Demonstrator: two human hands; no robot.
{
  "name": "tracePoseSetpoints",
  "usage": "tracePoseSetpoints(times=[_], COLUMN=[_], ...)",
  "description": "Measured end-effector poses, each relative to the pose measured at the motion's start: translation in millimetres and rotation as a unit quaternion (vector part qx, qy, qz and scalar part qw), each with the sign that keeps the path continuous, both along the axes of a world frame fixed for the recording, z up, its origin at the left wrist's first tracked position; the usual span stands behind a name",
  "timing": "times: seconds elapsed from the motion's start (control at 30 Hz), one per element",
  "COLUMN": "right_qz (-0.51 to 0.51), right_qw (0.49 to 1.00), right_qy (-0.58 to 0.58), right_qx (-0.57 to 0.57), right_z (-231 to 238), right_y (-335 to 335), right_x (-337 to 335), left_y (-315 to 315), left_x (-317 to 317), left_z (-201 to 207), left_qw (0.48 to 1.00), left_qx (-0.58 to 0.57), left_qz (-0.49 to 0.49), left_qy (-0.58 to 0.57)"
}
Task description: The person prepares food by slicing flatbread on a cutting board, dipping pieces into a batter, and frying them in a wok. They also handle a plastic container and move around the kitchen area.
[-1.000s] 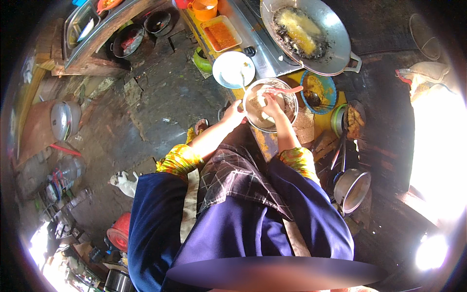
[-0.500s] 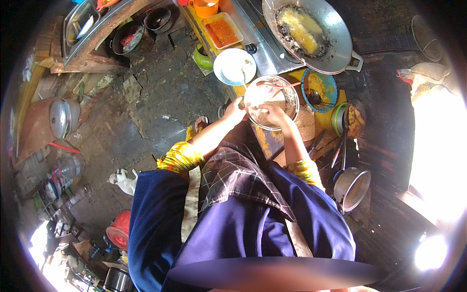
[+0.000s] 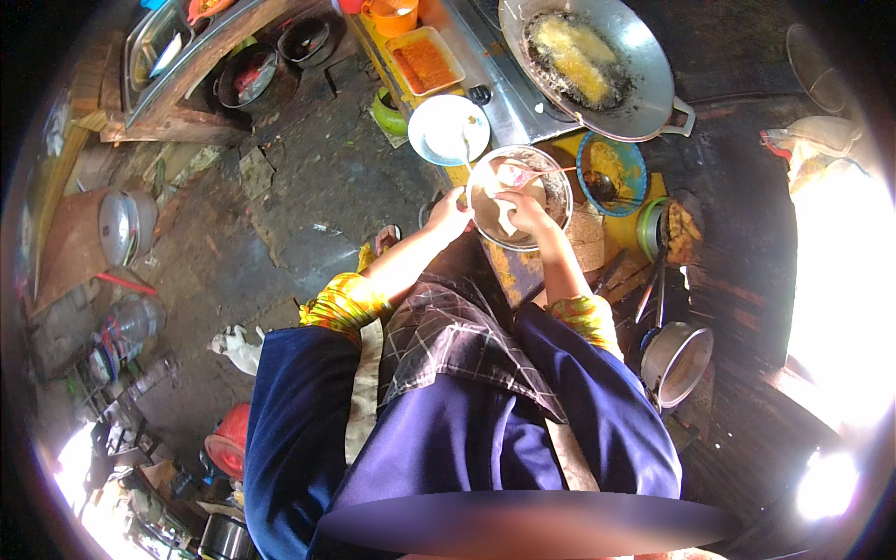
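A round metal bowl [image 3: 566, 207] with pale batter in it stands before me at the counter's edge. My left hand [image 3: 450, 216] is closed on its left rim. Inside the bowl, my right hand [image 3: 527, 215] pinches a pale, batter-coated piece [image 3: 506, 224]; its kind cannot be made out. A spoon with a reddish handle [image 3: 553, 171] leans in the bowl, its handle over the right rim. Just beyond to the left is a pale bowl [image 3: 429, 129] with a utensil in it. To the right sits a blue basin [image 3: 637, 166] with yellowish mix and a dark spoon.
Long golden pieces fry in oil in a large wok [image 3: 653, 84] on the stove [image 3: 481, 51]. A tray of orange-red sauce [image 3: 425, 61] and an orange mug [image 3: 392, 17] stand at the far left. Fried pieces [image 3: 683, 224] and a pot [image 3: 677, 364] lie at right. A cat [image 3: 238, 348] is on the floor.
My right hand has shifted slightly within the bowl, and the pale piece below its fingers now shows more plainly. The spoon has tilted a little. My left hand stays at the rim.
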State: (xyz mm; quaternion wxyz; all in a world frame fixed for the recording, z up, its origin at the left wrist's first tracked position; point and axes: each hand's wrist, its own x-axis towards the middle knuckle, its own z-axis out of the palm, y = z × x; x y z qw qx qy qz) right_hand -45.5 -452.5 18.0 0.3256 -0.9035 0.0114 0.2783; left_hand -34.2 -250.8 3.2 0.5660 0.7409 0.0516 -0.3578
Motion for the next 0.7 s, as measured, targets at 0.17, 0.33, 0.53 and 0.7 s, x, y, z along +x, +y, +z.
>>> tracePoseSetpoints(times=[0.17, 0.33, 0.53, 0.7], right_qz=[-0.010, -0.026, 0.008, -0.085], right_qw=[0.982, 0.967, 0.972, 0.986], right_qy=[-0.186, -0.252, -0.231, -0.142], right_qx=[0.034, -0.009, -0.052, 0.021], right_z=[62.2, 109.9, 69.7, 95.4], right_y=[-8.1, -19.7, -4.5, -35.1], right_x=[-8.4, -13.1, -19.3, -16.0], left_y=[-5.2, -13.2, -12.0, -11.0], left_x=[-2.4, 12.3, 12.3, 27.6], left_z=[20.0, 22.0, 14.3, 24.4], left_qw=[0.961, 0.959, 0.956, 0.999], left_qx=[0.086, 0.010, 0.182, 0.027], left_qz=[0.036, 0.059, -0.016, -0.031], left_qy=[-0.259, -0.278, -0.228, -0.021])
